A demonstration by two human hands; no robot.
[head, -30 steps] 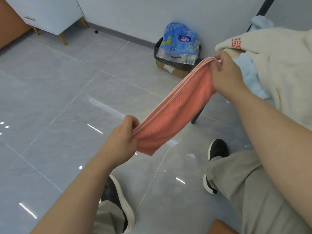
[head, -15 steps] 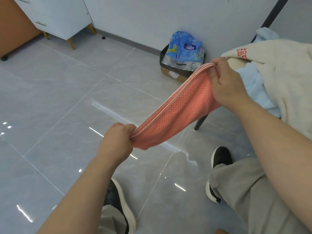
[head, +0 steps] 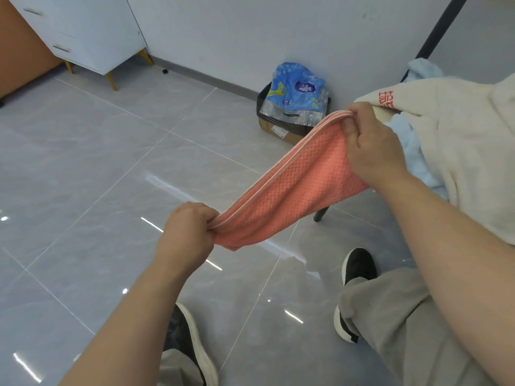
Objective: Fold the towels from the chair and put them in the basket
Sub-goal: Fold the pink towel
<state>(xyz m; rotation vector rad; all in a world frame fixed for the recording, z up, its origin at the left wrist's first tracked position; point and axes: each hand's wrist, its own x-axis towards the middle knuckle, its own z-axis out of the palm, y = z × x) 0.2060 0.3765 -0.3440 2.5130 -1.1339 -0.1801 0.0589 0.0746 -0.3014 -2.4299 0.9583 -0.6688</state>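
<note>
Head view: a pink towel (head: pixel 292 190) hangs in the air above the floor (head: pixel 111 168), folded into a long band with its edges stacked along the top and pulled taut between both hands. The left hand (head: pixel 186 235) grips the near end in a closed fist. The right hand (head: pixel 373 146) pinches the far end, thumb on the front and fingers curled behind, just beside the pile on the chair (head: pixel 320 215).

Only the two ends are held, so if either grip loosens the stacked edges could slide apart and the fold open. The lower edge sags in the middle, which could skew the next fold. A dropped end would land on the floor. The right hand is close to the cream towel (head: pixel 459 140); snagging it could drag it off the seat.

The seat is buried under the cream towel and a blue towel (head: pixel 418 157), so I cannot tell how many remain. The pink towel's layers are too tight to count. The left fingertips are hidden. No sure basket shows; a box (head: pixel 281 129) by the wall holds a blue bag (head: pixel 295 87).
</note>
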